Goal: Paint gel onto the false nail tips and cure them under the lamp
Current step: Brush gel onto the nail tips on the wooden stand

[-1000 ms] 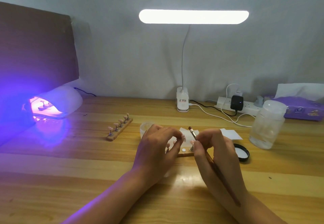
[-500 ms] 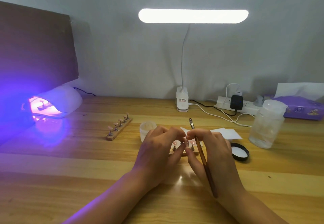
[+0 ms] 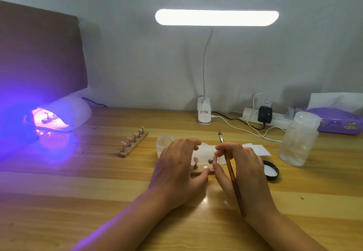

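Right hand (image 3: 241, 174): clamped around the brush (image 3: 230, 172), which lies along the palm with its bristles pointing up toward the far edge of the counter (image 3: 98, 201). Thumb and forefinger look pinched at a nail tip (image 3: 215, 159), though it's too small for me to be sure.
Left hand (image 3: 176, 170): fingers apart and arched, gripping nothing; the thumb rests on the wooden stand (image 3: 197, 172).
Step in hand: I'd guess seating or straightening a tip on its peg rather than painting, since the bristles are off the work.
Doing it well: keep the thumb pinning the stand, handle the tip by its edges, and keep the bristles clear of everything.
Where the tips are: on the stand between both hands, mid-counter toward the near edge. The other tip (image 3: 196, 159) stands just beside the left thumb.
Elsewhere: a second stand (image 3: 133, 142) of five tips lies nearer the left edge. The curing lamp (image 3: 74, 111) glows violet at the far left corner with a rack (image 3: 48, 117) inside.
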`<state>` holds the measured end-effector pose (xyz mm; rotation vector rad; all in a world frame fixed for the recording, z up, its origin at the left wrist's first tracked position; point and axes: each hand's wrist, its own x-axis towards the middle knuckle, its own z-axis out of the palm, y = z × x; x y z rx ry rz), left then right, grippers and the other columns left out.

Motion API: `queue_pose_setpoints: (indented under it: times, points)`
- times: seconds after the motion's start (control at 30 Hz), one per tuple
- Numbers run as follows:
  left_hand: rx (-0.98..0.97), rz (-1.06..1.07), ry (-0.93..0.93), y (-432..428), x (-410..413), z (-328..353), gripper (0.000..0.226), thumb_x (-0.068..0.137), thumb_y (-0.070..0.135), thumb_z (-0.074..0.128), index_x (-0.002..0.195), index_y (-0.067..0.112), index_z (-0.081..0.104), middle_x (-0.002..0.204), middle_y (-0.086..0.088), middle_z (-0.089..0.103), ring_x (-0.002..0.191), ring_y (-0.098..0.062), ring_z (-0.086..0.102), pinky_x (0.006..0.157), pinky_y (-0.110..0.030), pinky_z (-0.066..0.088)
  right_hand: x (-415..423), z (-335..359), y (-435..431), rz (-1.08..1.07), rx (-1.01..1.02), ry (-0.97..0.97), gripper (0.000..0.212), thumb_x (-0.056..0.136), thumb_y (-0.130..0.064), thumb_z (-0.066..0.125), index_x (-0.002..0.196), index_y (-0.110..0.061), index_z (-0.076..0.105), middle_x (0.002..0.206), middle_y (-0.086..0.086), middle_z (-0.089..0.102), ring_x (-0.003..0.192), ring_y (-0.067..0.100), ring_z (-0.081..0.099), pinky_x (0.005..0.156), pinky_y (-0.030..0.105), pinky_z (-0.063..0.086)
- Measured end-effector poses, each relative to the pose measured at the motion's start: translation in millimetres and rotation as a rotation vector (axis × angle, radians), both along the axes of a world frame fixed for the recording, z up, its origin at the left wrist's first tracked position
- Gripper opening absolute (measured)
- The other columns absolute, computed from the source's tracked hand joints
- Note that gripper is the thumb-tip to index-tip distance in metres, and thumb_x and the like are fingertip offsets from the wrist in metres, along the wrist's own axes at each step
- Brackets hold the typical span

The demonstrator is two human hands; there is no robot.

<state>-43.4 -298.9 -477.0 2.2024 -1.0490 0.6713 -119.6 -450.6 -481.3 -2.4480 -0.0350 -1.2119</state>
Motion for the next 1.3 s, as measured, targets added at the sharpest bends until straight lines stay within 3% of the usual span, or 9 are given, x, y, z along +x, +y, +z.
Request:
queue_pose_setpoints:
  times: [0.27, 0.53, 1.2, 1.3]
  points:
    - [0.103, 0.043, 0.105, -1.1, 1.0, -6.6, 0.047, 0.083, 0.048, 0.061, 0.122, 0.03, 0.043, 0.092, 0.017, 0.057, 0.089, -0.006, 0.052, 0.073, -0.022, 0.04, 2.6, -4.6, -2.5, -0.006, -0.026, 0.062, 0.048, 0.079, -0.018, 0.077, 0.111, -0.035, 0.046, 0.094, -0.019, 0.061, 0.09, 0.014, 0.057, 0.077, 0.032, 0.034]
    - [0.11, 0.002, 0.069, -1.2, 1.5, -4.7, 0.039, 0.085, 0.042, 0.063, 0.119, 0.03, 0.047, 0.086, 0.016, 0.057, 0.081, -0.005, 0.053, 0.07, -0.024, 0.043, 2.4, -6.7, -4.6, 0.0, -0.014, 0.092, 0.046, 0.08, -0.018, 0.077, 0.112, -0.035, 0.049, 0.095, -0.021, 0.062, 0.093, 0.012, 0.055, 0.078, 0.031, 0.032]
    - [0.084, -0.014, 0.04, -1.3, 3.3, -6.3, 0.035, 0.086, 0.042, 0.064, 0.115, 0.033, 0.047, 0.086, 0.014, 0.059, 0.079, -0.005, 0.053, 0.067, -0.023, 0.044, 0.1, -6.1, -4.2, 0.014, -0.006, 0.156, 0.046, 0.081, -0.019, 0.074, 0.114, -0.037, 0.048, 0.101, -0.024, 0.059, 0.099, 0.008, 0.052, 0.078, 0.031, 0.035]
    - [0.065, -0.007, 0.074, -0.8, 4.9, -7.2, 0.036, 0.085, 0.043, 0.064, 0.115, 0.034, 0.046, 0.088, 0.016, 0.058, 0.081, -0.003, 0.054, 0.068, -0.022, 0.044, -1.0, -5.2, -3.8, 0.019, -0.001, 0.138, 0.036, 0.083, -0.025, 0.067, 0.114, -0.034, 0.05, 0.103, -0.025, 0.056, 0.101, 0.009, 0.052, 0.079, 0.031, 0.036]
